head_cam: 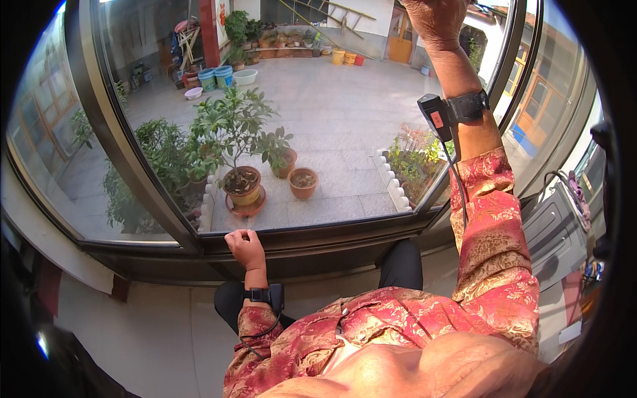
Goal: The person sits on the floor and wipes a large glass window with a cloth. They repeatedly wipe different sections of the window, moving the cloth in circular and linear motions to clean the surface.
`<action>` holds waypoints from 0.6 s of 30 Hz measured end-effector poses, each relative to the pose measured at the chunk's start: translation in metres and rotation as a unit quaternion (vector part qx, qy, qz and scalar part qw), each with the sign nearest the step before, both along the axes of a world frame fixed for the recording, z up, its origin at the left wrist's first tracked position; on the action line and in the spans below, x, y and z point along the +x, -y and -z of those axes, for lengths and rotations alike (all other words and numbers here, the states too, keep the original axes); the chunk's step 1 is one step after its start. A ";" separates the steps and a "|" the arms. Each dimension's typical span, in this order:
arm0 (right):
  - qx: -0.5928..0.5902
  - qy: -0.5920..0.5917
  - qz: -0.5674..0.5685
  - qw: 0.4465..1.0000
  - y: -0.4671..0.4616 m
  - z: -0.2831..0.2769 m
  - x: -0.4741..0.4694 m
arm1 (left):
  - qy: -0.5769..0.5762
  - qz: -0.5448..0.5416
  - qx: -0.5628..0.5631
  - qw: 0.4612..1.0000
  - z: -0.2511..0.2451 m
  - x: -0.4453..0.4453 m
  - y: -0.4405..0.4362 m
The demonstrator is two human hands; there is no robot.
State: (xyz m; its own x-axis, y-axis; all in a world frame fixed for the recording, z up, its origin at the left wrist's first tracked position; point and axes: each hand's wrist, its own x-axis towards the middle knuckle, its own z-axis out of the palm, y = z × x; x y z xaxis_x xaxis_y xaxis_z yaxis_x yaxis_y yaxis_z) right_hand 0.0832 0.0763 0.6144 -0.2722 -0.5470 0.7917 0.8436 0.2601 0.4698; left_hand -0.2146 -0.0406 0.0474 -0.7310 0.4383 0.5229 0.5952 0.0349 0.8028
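Observation:
A large window pane (338, 119) in a dark metal frame (323, 238) stands before me, with a tiled courtyard showing through it. My left hand (247, 248) is curled into a loose fist at the lower rail of the frame. Nothing shows in its fingers, and whether it touches the rail I cannot tell. High at the upper right, my right hand (440, 22) is raised toward the glass. The top edge of the view cuts off its fingers, so anything they hold is hidden. Each wrist wears a black strapped device with a cable.
Beyond the glass are a potted shrub (242, 184), a terracotta pot (303, 183), blue buckets (224, 76) and a ladder (343, 20). A grey panelled object (555, 234) stands indoors at my right. The tiled floor (149, 328) extends to my left.

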 end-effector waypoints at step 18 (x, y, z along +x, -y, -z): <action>-0.245 0.361 -0.045 0.899 0.019 0.231 -0.008 | -0.035 0.049 0.024 0.998 0.005 -0.009 0.002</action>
